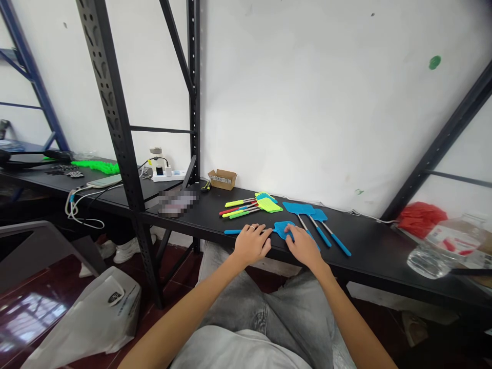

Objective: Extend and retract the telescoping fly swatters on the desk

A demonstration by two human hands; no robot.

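Note:
A blue fly swatter [283,229] lies crosswise near the table's front edge, its blue handle [232,232] to the left. My left hand [251,245] rests over its shaft, fingers stretched and apart, tips near the swatter's neck. On the mesh head rests my right hand [305,247], its fingers spread and partly covering the mesh. Just behind are several fly swatters with yellow, red, blue and green handles, a yellow-green head [269,205] on top. Several blue fly swatters [299,208] lie to the right, handles pointing toward me.
A small open cardboard box [223,179] and a yellow-black cutter [206,186] stand at the back left. A power strip [169,176] lies beyond the black rack post [111,102]. At the right are a clear plastic bottle [436,256] and a red plastic bag [421,219].

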